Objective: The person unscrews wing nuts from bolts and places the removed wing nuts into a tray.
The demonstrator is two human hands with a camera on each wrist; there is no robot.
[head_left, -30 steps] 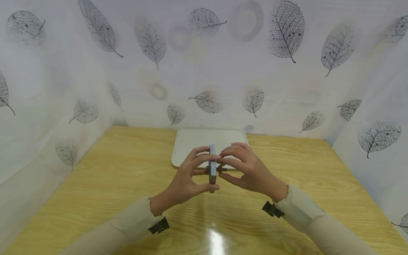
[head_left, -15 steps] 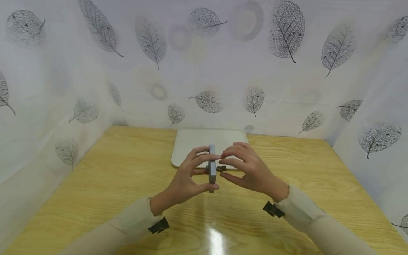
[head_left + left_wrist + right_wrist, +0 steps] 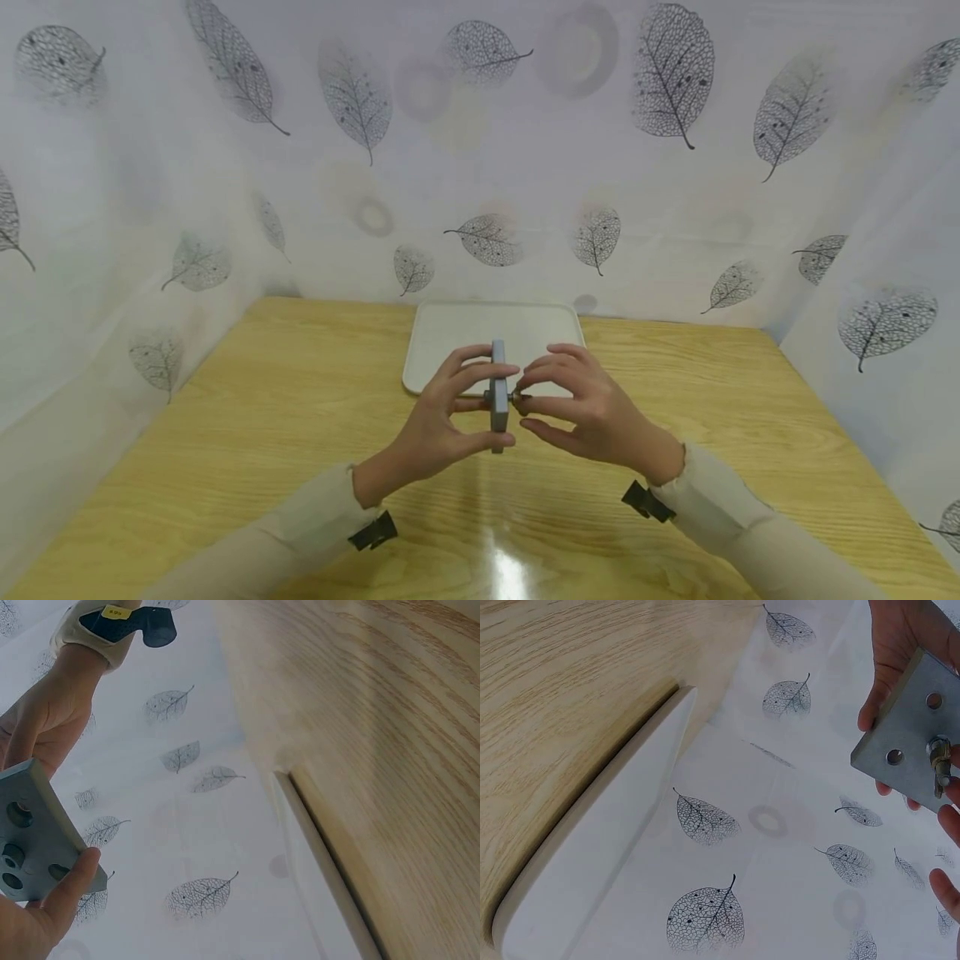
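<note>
A grey metal plate (image 3: pixel 499 398) is held on edge above the table by the left hand (image 3: pixel 442 417), its thumb below and fingers above. Round holes and a bolt head show on the plate (image 3: pixel 37 825) in the left wrist view. From its right face sticks a bolt with a wing nut (image 3: pixel 517 397). The right hand (image 3: pixel 596 406) has its fingertips at that wing nut, fingers bent round it. In the right wrist view, fingertips touch the wing nut (image 3: pixel 940 759) on the plate (image 3: pixel 907 724).
A white tray (image 3: pixel 442 329) lies at the back of the wooden table (image 3: pixel 300 375), behind the hands. Leaf-patterned white cloth (image 3: pixel 510 150) hangs behind and at both sides.
The right hand has shifted slightly down and right, and its fingertips have come back onto the wing nut, which has turned. The left hand and plate have barely moved.
</note>
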